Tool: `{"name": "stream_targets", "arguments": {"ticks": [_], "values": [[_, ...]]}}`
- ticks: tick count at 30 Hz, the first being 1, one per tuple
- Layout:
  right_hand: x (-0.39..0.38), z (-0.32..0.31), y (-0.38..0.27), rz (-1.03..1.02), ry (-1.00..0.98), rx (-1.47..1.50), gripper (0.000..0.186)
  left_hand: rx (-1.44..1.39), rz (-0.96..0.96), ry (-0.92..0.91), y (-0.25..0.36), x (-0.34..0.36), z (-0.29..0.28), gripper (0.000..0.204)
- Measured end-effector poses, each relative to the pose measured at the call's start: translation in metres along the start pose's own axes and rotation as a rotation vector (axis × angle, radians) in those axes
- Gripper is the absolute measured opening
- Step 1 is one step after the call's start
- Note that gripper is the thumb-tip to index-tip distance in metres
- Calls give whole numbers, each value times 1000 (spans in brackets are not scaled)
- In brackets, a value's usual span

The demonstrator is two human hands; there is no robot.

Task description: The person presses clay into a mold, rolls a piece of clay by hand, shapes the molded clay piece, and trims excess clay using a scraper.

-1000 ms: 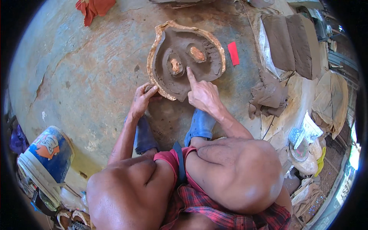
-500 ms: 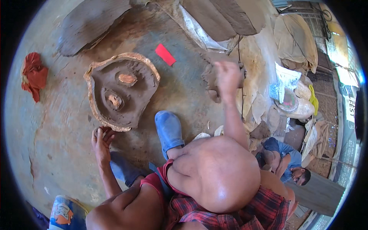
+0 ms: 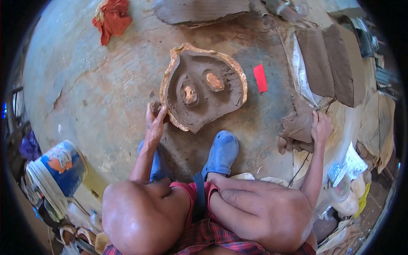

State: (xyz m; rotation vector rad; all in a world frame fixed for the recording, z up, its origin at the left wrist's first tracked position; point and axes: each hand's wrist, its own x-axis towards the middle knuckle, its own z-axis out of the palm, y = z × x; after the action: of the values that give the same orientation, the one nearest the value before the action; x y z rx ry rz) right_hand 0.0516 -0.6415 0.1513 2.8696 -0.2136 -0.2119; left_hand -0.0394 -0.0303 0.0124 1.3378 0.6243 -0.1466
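On the floor ahead lies a mould [image 3: 244,80] with a rough tan rim, lined with grey-brown wet clay [image 3: 204,104]. Two raised ovals with orange-tan centres stand up inside it. My left hand [image 3: 154,127] is beside the rim's lower left, a small lump of clay [image 3: 156,107] between thumb and fingers. To the right, my right hand [image 3: 321,128] grips the right edge of a ragged pile of soft clay [image 3: 297,123]; some of its fingertips are hard to make out. A flat red piece [image 3: 260,78] lies between mould and pile.
Large clay slabs [image 3: 325,63] rest on sheeting at the right, and another slab [image 3: 199,10] lies at the far side. A red cloth [image 3: 112,19] is at the far left. A blue-and-white bucket [image 3: 63,163] stands near left. My blue clogs [image 3: 222,151] are below the mould.
My right hand, raised and blurred before, has come down onto the clay pile's edge. My left hand stays by the mould's rim. The view has turned, so the other person is out of sight.
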Motion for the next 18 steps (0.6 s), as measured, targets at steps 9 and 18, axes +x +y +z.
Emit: {"name": "stream_targets", "arguments": {"ticks": [9, 18], "values": [[8, 3, 6, -68, 212, -162, 52, 373, 90, -34, 36, 53, -3, 27], [22, -32, -15, -73, -56, -427, 64, 586, 101, -97, 43, 58, -13, 33]]}}
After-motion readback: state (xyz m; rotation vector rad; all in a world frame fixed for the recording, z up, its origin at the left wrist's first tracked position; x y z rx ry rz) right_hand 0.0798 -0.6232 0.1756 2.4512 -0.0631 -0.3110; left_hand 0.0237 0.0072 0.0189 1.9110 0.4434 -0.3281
